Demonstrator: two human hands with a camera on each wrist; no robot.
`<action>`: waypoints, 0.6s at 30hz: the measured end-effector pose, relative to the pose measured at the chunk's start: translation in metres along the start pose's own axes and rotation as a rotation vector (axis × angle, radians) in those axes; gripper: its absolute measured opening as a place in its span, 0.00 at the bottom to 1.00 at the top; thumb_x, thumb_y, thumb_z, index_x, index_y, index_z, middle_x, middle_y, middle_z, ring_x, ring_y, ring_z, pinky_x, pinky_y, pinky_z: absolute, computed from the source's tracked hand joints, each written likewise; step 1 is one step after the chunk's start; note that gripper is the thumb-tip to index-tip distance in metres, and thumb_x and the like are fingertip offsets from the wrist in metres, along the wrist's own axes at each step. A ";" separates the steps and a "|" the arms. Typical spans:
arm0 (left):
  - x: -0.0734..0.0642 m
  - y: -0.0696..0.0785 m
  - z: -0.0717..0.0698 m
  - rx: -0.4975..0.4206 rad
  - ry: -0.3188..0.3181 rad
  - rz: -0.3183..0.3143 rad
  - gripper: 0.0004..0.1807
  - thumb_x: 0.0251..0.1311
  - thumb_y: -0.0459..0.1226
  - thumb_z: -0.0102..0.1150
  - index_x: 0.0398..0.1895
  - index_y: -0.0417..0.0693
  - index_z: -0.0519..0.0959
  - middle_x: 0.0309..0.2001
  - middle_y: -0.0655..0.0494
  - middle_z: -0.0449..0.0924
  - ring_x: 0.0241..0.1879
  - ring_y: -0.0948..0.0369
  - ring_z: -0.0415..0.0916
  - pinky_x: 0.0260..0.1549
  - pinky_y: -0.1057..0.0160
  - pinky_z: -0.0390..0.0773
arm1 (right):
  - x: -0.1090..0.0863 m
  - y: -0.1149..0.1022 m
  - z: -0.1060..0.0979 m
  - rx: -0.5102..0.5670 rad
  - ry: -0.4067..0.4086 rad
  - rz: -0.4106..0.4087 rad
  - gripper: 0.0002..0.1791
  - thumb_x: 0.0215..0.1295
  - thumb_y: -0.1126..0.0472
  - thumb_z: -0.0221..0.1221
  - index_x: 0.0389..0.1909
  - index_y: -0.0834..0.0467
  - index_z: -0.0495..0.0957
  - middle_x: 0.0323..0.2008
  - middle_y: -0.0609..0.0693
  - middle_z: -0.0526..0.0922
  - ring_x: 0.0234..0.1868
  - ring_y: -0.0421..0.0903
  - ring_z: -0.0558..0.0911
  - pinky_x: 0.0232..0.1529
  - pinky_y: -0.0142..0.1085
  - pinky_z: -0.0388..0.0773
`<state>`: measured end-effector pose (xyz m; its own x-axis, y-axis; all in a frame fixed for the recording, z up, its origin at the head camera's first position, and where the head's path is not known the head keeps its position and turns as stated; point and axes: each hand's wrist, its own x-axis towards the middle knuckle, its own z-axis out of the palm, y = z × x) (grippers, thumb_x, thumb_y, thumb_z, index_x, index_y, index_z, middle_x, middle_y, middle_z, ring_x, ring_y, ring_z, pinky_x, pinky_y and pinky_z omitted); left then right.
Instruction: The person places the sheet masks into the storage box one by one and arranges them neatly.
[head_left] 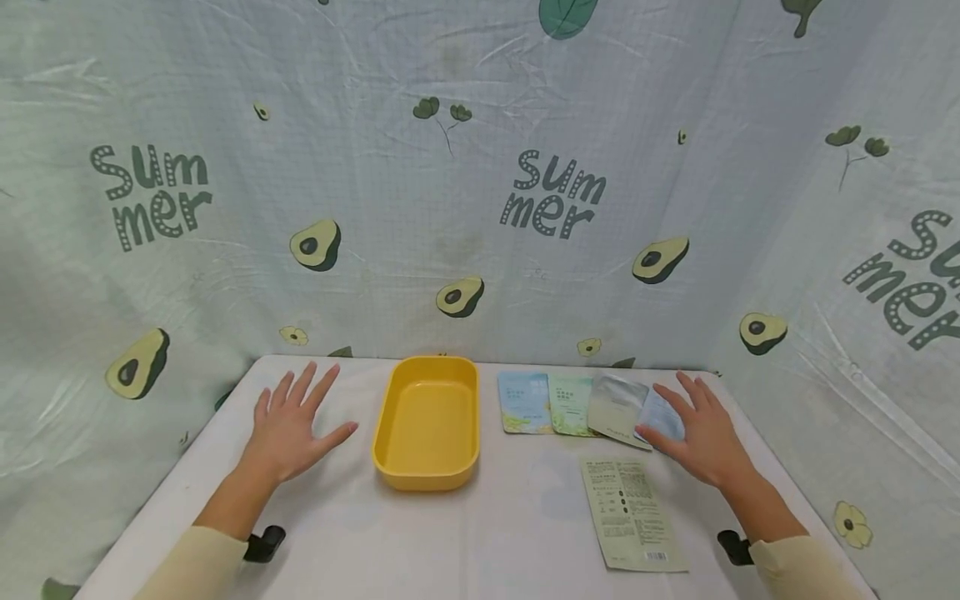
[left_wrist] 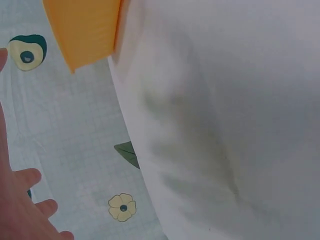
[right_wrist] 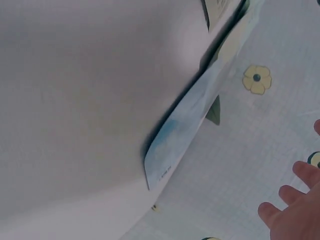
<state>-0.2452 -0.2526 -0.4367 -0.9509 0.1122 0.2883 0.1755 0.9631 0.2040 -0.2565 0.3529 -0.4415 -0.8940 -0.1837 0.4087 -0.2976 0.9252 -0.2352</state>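
Note:
My left hand (head_left: 288, 433) hovers over the table's left side, fingers spread, holding nothing. To its right stands a yellow plastic tray (head_left: 426, 482), its inside bare; the left wrist view catches a piece of its wall (left_wrist: 87, 30). My right hand (head_left: 705, 433), also with spread fingers, is above the right side and overlaps a pale blue packet (head_left: 662, 415) in the head view. Left of that lie a silver-grey packet (head_left: 617, 404), a green packet (head_left: 572, 400) and a blue packet (head_left: 525, 404) in an overlapping row. Nearer me lies a grey-green printed packet (head_left: 633, 517).
A white cloth covers the table (head_left: 360, 550). Behind it and along both sides hangs a pale curtain (head_left: 375, 183) printed with avocados and lettering. The row of packets sits close to the table's back edge. Each wrist carries a small black camera (head_left: 265, 544).

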 end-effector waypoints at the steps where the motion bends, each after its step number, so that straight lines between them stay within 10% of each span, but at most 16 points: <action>1: -0.001 0.001 0.001 -0.005 0.010 0.004 0.53 0.62 0.66 0.56 0.84 0.63 0.44 0.81 0.37 0.47 0.76 0.30 0.45 0.71 0.24 0.42 | -0.001 -0.002 0.001 0.025 -0.008 0.009 0.43 0.61 0.37 0.66 0.70 0.59 0.70 0.75 0.69 0.58 0.75 0.76 0.54 0.66 0.76 0.55; 18: -0.017 0.022 0.010 -0.201 -0.070 0.016 0.48 0.62 0.63 0.60 0.80 0.55 0.58 0.80 0.38 0.52 0.77 0.31 0.45 0.69 0.23 0.45 | -0.025 -0.024 0.017 0.284 -0.156 0.101 0.39 0.69 0.43 0.63 0.74 0.58 0.66 0.78 0.69 0.53 0.75 0.75 0.54 0.62 0.78 0.58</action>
<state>-0.2279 -0.2307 -0.4466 -0.9618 0.1501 0.2288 0.2310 0.8936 0.3849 -0.2325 0.3302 -0.4609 -0.9577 -0.1643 0.2363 -0.2665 0.8162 -0.5126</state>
